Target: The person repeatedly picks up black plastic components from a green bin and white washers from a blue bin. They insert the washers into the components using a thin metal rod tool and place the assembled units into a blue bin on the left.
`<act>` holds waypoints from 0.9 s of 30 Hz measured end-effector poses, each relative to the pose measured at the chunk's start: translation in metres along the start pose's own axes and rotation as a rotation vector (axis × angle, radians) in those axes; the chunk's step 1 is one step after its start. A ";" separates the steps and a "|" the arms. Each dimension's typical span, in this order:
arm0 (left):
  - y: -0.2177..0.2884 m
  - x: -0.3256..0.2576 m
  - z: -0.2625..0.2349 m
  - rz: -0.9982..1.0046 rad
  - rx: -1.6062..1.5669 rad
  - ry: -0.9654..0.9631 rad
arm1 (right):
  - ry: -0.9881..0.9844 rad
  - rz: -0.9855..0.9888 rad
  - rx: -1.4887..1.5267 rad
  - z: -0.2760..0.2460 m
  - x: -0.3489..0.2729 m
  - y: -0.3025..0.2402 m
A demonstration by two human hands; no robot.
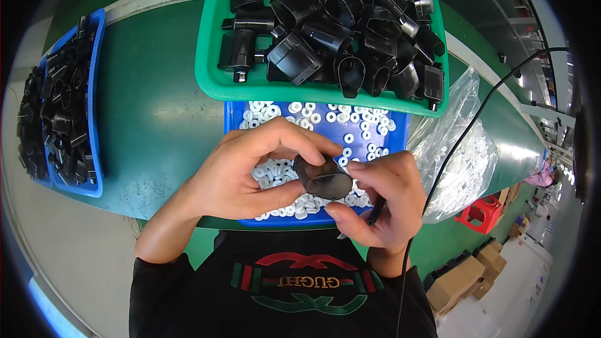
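My left hand (241,172) grips a black hollow plastic part (327,183) between thumb and fingers, its rounded opening facing to the right. My right hand (395,195) is closed around a slim black rod (375,211); its thumb and forefinger come close to the part's right side. Whether those fingertips also pinch something small cannot be made out. Both hands are above a blue tray (233,114) of loose white ring washers (266,111). More of these rings lie around and under the part.
A green tray (209,56) heaped with similar black parts (294,56) overlaps the blue tray's far edge. Blue bins (97,106) of black parts stand at left. On the right are a clear bag (460,163) of white pieces, a hanging black cable (463,134) and a red stool (481,214).
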State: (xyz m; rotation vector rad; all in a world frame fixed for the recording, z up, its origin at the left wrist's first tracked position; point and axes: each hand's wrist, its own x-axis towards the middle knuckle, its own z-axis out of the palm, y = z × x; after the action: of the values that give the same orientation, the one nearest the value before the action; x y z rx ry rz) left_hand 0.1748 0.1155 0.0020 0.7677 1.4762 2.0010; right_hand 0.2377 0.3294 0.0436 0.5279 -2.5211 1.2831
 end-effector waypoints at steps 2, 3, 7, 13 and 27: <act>0.001 0.000 0.000 0.006 -0.011 -0.003 | -0.001 -0.004 -0.009 0.003 0.000 0.002; 0.000 0.000 0.000 0.006 -0.018 -0.006 | -0.001 -0.002 -0.013 0.005 -0.001 0.003; -0.002 0.000 -0.001 0.012 0.002 -0.006 | 0.013 -0.012 0.017 0.010 -0.001 0.008; -0.002 0.003 -0.002 0.073 0.055 0.031 | 0.110 -0.049 0.095 0.009 -0.002 0.007; 0.006 0.004 -0.011 0.124 0.287 0.050 | -0.182 0.036 -0.676 -0.016 -0.010 0.023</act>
State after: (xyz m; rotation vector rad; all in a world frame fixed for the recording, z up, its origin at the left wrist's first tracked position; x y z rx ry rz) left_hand 0.1634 0.1096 0.0058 0.9531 1.8104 1.9317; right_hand 0.2373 0.3571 0.0323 0.4481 -2.8901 0.3361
